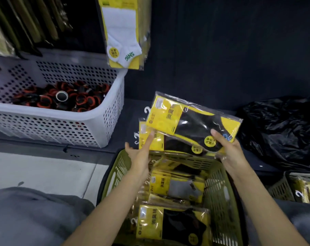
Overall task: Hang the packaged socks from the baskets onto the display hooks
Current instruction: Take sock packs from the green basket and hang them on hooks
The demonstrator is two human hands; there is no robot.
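Note:
A yellow pack of black socks (189, 121) is held tilted above the olive-green basket (220, 197). My right hand (228, 151) grips its toe end from below. My left hand (141, 153) has its fingers spread, with the fingertips touching the pack's yellow header end and a second pack (150, 141) lying under it. Small white plastic hangers stick out at the packs' left ends. The basket holds several more yellow sock packs (173, 222). A pack of white socks (123, 32) hangs from the display above; its hook is out of frame.
A white perforated basket (61, 126) of black-and-orange rolled items stands at the left. A crumpled black plastic bag (282, 132) lies at the right. Another basket with yellow packs (303, 190) shows at the right edge. Dark packaged goods (26, 23) hang at the top left.

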